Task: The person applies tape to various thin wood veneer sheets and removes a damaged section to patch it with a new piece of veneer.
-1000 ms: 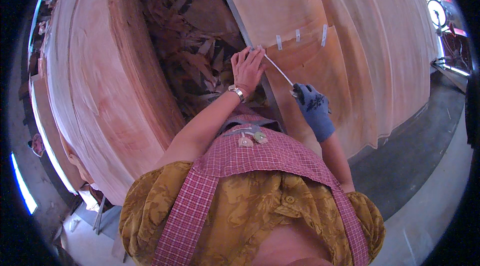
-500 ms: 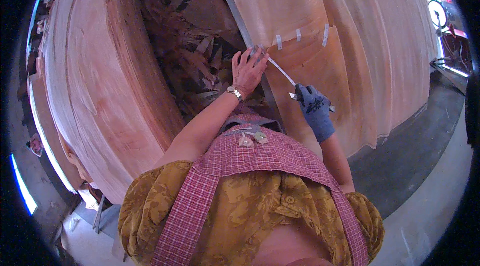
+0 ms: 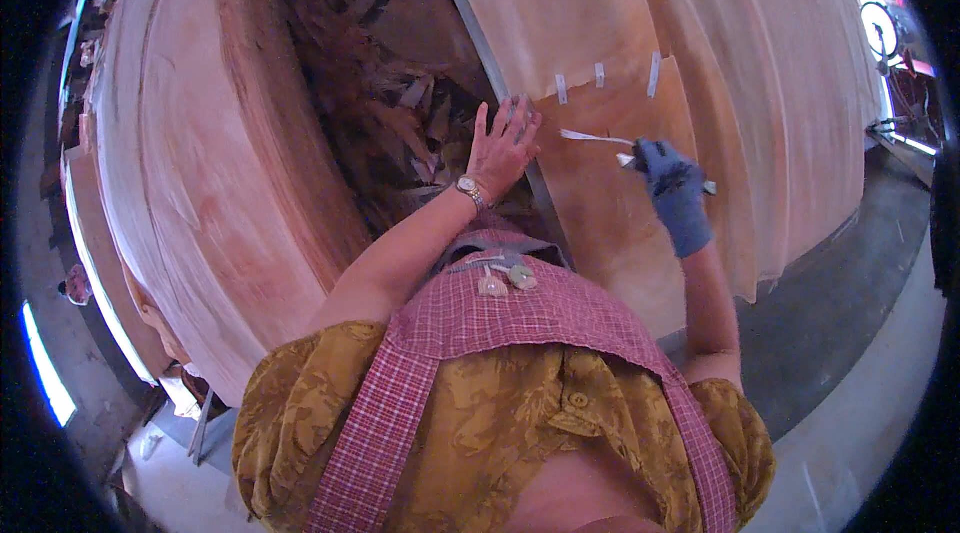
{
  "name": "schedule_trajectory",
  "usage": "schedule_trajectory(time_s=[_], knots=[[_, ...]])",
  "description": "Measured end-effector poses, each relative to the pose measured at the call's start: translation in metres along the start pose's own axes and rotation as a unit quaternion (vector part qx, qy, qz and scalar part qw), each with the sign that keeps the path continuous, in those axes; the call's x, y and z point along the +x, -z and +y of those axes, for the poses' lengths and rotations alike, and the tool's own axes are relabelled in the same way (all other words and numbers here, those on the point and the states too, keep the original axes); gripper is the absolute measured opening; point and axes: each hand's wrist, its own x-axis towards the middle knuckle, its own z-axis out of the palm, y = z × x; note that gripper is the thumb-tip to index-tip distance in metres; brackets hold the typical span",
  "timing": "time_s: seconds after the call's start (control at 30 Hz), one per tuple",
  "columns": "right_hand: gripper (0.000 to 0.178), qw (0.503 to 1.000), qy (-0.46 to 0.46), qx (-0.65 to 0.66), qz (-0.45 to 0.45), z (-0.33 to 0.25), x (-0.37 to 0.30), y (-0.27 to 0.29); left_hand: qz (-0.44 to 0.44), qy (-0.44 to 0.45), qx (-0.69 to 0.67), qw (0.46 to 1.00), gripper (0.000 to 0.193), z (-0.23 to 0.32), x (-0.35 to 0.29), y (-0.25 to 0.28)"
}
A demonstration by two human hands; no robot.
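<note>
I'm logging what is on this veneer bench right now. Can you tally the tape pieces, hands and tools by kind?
Short white tape strips on the veneer sheet (first at): 3
Long white tape strip being pulled: 1
Bare left hand flat on the sheet edge: 1
Blue-gloved right hand: 1
Small tool in the right hand, kind unclear: 1
Wristwatch: 1
Total: 8

Left hand point(image 3: 503, 145), bare, wristwatch point(image 3: 468, 192) at wrist, fingers spread flat on veneer sheet point(image 3: 610, 203) beside grey metal edge point(image 3: 480, 43). Right hand point(image 3: 672, 188), blue-gloved, grips tape tool point(image 3: 640, 161); white tape strip point(image 3: 590, 137) stretches leftward. Three short tape pieces point(image 3: 600, 76) bridge seam above. Veneer stack point(image 3: 200, 163) at left.
</note>
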Motion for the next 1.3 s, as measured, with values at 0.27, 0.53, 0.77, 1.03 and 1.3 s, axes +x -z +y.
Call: schedule_trajectory(time_s=[0.27, 0.53, 0.77, 1.03, 1.3], knots=[[0.030, 0.996, -0.001, 0.058, 0.067, -0.036, 0.031, 0.059, -0.171, 0.211, -0.383, 0.883, 0.039, 0.017, 0.016, 0.050], [0.044, 0.999, 0.012, -0.004, 0.050, -0.115, -0.002, 0.024, -0.091, 0.419, -0.816, 0.388, 0.039, 0.025, 0.059, 0.097], [0.057, 0.947, -0.036, 0.318, 0.017, -0.191, 0.073, 0.017, -0.085, 0.220, -0.696, 0.679, 0.031, -0.113, 0.067, 0.152], [0.024, 0.780, -0.043, 0.623, 0.043, -0.290, 0.267, 0.041, -0.231, 0.028, -0.396, 0.888, 0.025, -0.261, 0.099, 0.237], [0.022, 0.639, 0.135, 0.747, 0.124, -0.341, 0.325, 0.118, -0.162, 0.159, -0.733, 0.641, 0.040, -0.366, 0.156, 0.218]])
